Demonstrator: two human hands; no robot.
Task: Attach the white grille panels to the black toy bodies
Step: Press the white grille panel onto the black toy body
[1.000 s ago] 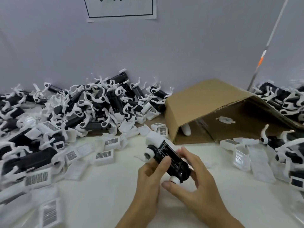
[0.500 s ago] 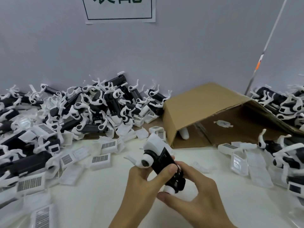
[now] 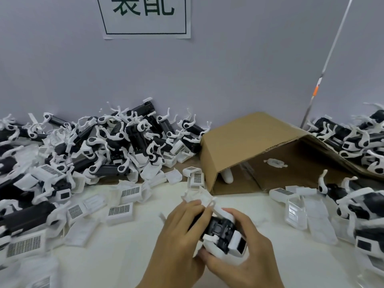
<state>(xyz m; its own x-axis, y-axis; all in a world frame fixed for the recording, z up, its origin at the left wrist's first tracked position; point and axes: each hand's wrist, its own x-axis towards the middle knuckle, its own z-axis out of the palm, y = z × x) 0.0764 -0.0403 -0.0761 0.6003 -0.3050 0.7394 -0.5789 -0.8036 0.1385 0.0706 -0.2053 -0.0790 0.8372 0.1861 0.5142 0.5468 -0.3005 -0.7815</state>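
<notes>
A black toy body (image 3: 220, 229) is held at the lower centre of the frame, just above the worktop (image 3: 116, 256), its long axis running from upper left to lower right. It is clasped between the left hand (image 3: 178, 231), curled over its upper-left end, and the right hand (image 3: 247, 252), cupped under its lower-right end, so both grips are clenched on it. Loose white grille panels (image 3: 119, 210) are scattered left of centre, nearer the left hand, with a cardboard box (image 3: 249, 142) behind at right of centre.
</notes>
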